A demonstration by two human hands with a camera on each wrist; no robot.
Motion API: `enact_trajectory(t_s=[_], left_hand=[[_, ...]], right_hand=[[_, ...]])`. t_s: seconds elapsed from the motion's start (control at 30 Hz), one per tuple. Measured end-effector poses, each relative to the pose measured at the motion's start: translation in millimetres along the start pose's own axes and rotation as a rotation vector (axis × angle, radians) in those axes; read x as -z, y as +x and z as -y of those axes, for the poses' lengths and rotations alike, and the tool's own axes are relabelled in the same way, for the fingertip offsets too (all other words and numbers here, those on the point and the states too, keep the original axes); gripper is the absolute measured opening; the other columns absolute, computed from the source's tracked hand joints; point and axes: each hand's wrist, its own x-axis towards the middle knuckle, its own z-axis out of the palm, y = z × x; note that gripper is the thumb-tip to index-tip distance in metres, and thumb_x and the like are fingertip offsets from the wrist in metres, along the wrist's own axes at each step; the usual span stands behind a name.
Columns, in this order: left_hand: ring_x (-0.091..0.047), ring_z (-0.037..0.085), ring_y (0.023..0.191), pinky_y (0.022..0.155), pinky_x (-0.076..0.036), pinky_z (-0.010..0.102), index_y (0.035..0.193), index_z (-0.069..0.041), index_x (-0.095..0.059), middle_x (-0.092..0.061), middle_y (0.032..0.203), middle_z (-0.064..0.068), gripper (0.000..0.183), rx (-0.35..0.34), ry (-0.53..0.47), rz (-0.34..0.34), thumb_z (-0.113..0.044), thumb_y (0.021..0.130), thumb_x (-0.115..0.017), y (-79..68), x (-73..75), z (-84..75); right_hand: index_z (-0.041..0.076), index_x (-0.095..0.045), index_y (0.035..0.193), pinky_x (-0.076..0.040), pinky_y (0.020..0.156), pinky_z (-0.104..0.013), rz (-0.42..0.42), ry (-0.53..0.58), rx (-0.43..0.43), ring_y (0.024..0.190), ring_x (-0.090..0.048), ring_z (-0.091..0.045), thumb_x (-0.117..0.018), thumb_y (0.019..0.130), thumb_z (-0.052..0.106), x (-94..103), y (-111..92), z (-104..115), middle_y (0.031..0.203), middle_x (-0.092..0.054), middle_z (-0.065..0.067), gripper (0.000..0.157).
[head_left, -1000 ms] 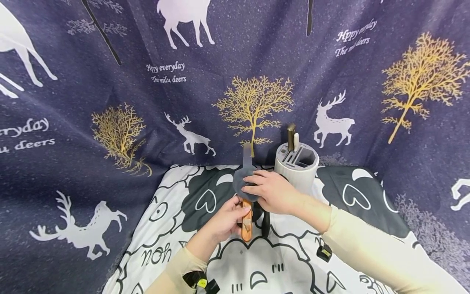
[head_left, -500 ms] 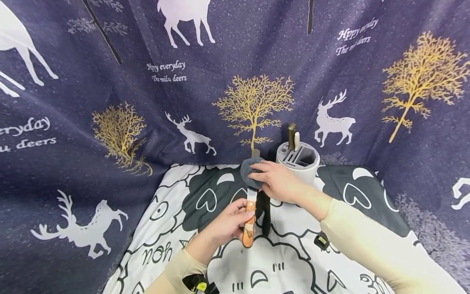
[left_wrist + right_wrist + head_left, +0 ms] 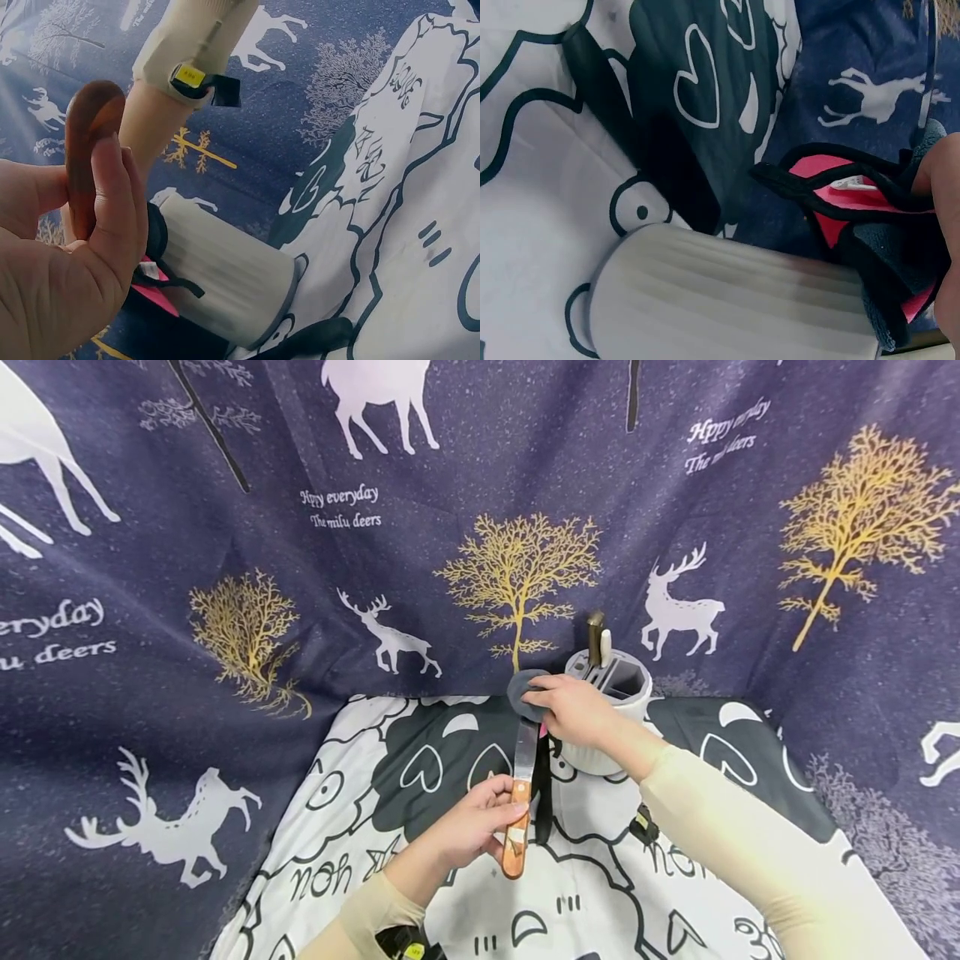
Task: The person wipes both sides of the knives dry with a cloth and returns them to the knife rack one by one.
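Evidently, wiping was the step in hand as a person held a cloth (image 3: 519, 695) to a spatula (image 3: 522, 793), just right of center in the lower half of the head frame. The left hand (image 3: 467, 828) pinched the wooden handle between thumb and fingers. The right hand (image 3: 577, 710), higher in the frame, pinched the cloth over the blade's far end, its fingers bent across the gray side and its thumb hidden from view.

Done well, the job likely called for a firm hold low on the handle, the blade kept flat, and the cloth folded over both faces and drawn toward the tip with even pressure. Fingertips were best kept behind the fabric and off the edges, and the cloth's loose, black-trimmed flap, at the right of the right wrist frame, gathered in.

Counted, the scene held one spatula, one cloth and one holder (image 3: 636, 706), right of center, with two handles upright in it: one brown (image 3: 595, 639), one pale (image 3: 606, 646). One black tool (image 3: 544, 802), its kind unclear, lay on the printed sheet (image 3: 450, 935) at lower center, right of the spatula. Two straps (image 3: 643, 823) showed, one per wrist.
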Motion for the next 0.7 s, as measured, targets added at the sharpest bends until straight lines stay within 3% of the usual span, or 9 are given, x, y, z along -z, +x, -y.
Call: enact_trajectory(t_s=[0.2,0.4,0.7], left_hand=[[-0.064,0.01,0.069,0.047,-0.056,0.027,0.12,0.0,-0.046,-0.06,0.09,-0.001,0.022,0.001,0.005,-0.002,-0.014,0.105,-0.053,-0.4,0.9,0.8],[-0.064,0.011,0.069,0.048,-0.057,0.029,0.124,0.003,-0.044,-0.06,0.09,-0.001,0.026,0.003,0.011,-0.014,-0.013,0.106,-0.052,0.0,1.6,-1.1],[-0.069,0.011,0.065,0.05,-0.058,0.026,0.124,-0.001,-0.044,-0.062,0.088,-0.001,0.023,0.006,-0.047,-0.042,-0.016,0.107,-0.05,2.5,6.5,-1.7]], right_hand=[[0.015,-0.071,0.131,-0.051,0.106,-0.055,-0.024,0.027,-0.033,0.127,-0.063,-0.038,-0.062,0.088,0.002,-6.3,-2,-4,0.142,-0.063,-0.015,0.046],[0.013,-0.074,0.126,-0.052,0.105,-0.052,-0.108,0.042,0.069,0.125,-0.064,-0.037,-0.067,0.084,0.002,-8.7,-11,7,0.135,-0.067,-0.016,0.044],[0.013,-0.075,0.121,-0.053,0.107,-0.047,-0.133,0.022,0.181,0.123,-0.065,-0.034,-0.07,0.08,0.003,-8.9,-20,36,0.131,-0.07,-0.012,0.042]])
